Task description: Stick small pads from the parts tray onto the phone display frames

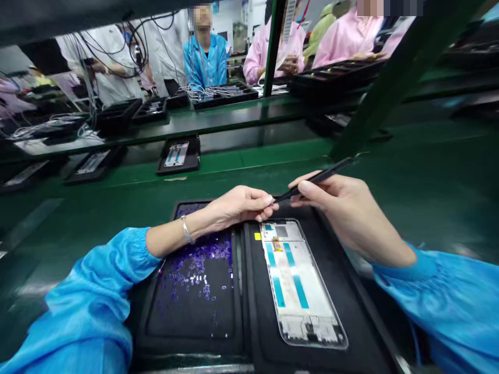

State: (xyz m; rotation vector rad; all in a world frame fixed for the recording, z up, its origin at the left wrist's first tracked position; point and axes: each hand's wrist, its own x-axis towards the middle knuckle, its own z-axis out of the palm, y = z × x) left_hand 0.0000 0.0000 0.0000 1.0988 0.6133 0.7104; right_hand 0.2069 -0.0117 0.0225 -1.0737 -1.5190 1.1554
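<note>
My right hand (335, 202) grips black tweezers (323, 175), their tips pointing left to the fingers of my left hand (249, 204). The left thumb and fingers pinch at the tweezer tips; whatever tiny piece is between them is too small to make out. Below the hands, a phone frame (292, 275) with blue-green strips lies in a black tray (268, 332). Beneath my left forearm, a second black tray (187, 327) holds many tiny purple-edged pieces (206, 252), scattered and heaped toward its far end.
A raised green shelf (234, 117) runs across the back, with a slanting green post (405, 72) at right. Another phone frame (177, 154) rests in a tray (191, 161) beyond my hands. Cables hang at upper left. Several people stand or sit across the line.
</note>
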